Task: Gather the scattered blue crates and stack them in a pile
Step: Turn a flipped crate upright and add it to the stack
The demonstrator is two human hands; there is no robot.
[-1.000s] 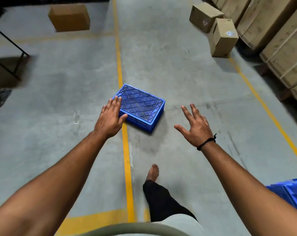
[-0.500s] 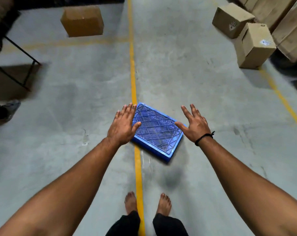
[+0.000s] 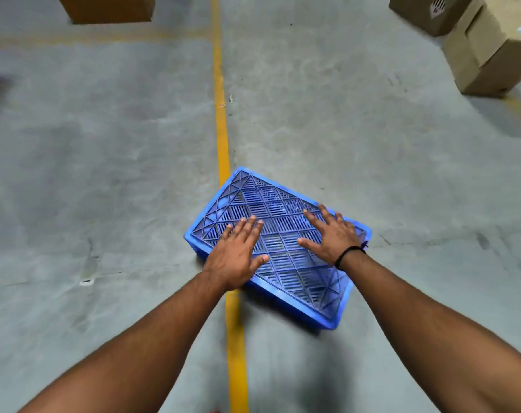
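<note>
Left hand point(image 3: 236, 257) spread flat, palm down, fingers apart, over the near-left part of a blue rectangular plastic crate point(image 3: 278, 248); right hand point(image 3: 332, 238) likewise open and flat over its right part, thumb pointing inward, with a thin black band point(image 3: 349, 254) at the wrist. Gripping nothing, neither hand; whether the palms actually press on the plastic cannot be told. Crate lying upside down on the grey concrete floor point(image 3: 104, 174), slotted and ribbed lattice base facing up. Long axis running diagonally, from far-left to near-right, far-left corner touching a yellow painted floor line point(image 3: 222, 126) and near-left edge overlapping it. Beyond, at the top left, the lower part of a brown cardboard box point(image 3: 107, 8), well apart from the crate. At the top right, two more tan cardboard boxes: the nearer one point(image 3: 491, 52) tilted, with a small white label too blurred to read, the farther one point(image 3: 426, 11) carrying a dark printed mark, also unreadable. No legible brand or writing on the crate.
</note>
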